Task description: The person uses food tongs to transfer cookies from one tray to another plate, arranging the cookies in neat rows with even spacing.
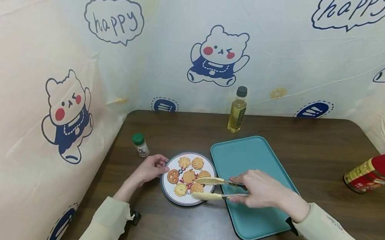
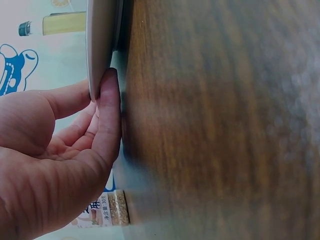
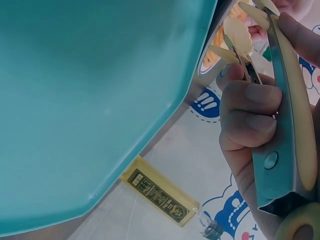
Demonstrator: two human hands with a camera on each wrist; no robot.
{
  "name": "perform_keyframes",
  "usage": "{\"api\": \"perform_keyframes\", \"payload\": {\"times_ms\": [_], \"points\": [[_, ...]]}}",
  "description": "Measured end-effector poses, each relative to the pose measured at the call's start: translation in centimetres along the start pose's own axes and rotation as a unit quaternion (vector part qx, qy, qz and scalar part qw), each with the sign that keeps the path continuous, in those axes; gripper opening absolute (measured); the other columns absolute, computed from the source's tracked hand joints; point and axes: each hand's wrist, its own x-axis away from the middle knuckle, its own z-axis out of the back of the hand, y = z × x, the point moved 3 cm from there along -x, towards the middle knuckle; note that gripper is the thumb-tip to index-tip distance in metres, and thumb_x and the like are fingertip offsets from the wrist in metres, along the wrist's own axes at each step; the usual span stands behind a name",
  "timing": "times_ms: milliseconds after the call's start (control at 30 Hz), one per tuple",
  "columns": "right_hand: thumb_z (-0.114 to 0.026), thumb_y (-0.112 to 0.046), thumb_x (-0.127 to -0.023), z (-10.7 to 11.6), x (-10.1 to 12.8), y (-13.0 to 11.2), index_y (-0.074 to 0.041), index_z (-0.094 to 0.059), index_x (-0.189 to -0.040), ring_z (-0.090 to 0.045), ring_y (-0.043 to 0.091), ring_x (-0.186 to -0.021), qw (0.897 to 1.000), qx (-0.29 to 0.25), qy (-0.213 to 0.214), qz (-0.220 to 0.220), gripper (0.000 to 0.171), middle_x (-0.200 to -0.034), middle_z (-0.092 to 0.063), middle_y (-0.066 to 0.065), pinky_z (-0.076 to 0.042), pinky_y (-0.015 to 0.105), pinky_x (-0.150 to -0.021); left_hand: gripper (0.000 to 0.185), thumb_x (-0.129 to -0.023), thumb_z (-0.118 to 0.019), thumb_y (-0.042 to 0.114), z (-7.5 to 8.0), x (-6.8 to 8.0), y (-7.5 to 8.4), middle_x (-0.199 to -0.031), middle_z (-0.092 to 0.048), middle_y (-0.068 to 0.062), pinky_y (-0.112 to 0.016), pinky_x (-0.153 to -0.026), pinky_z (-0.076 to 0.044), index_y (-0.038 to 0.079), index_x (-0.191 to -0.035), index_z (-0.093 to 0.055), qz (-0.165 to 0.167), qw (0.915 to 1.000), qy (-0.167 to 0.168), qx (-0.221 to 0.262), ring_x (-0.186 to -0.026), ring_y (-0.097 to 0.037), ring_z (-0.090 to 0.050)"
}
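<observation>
My left hand pinches the left rim of a round plate with a dark edge. In the left wrist view the thumb lies on top of the rim and a finger is under it. Several cookies lie on the plate, one of them a brown pretzel-shaped cookie. My right hand grips metal tongs with cream-coloured tips and handle. The spread tips of the tongs reach over the right side of the plate, around a swirled cookie. Behind the tongs, the right hand is above a teal tray.
A green-capped seasoning jar stands left of the plate. Behind the tray is a bottle of yellow oil. A red bottle stands at the right on the dark wooden table. Printed sheeting hangs around the table.
</observation>
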Motion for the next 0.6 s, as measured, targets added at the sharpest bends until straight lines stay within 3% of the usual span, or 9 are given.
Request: {"api": "perform_keyframes", "payload": {"times_ms": [600], "points": [[-0.074, -0.047, -0.086, 0.25, 0.16, 0.05, -0.005, -0.068, -0.128, -0.026, 0.004, -0.048, 1.000, -0.009, 0.002, -0.003, 0.060, -0.060, -0.031, -0.012, -0.023, 0.023, -0.043, 0.030, -0.092, -0.072, 0.008, -0.03, 0.08, 0.04, -0.099, -0.060, -0.012, -0.031, -0.072, -0.055, 0.001, -0.119, -0.062, 0.003, 1.0000, 0.004, -0.005, -0.086, -0.024, -0.056]]}}
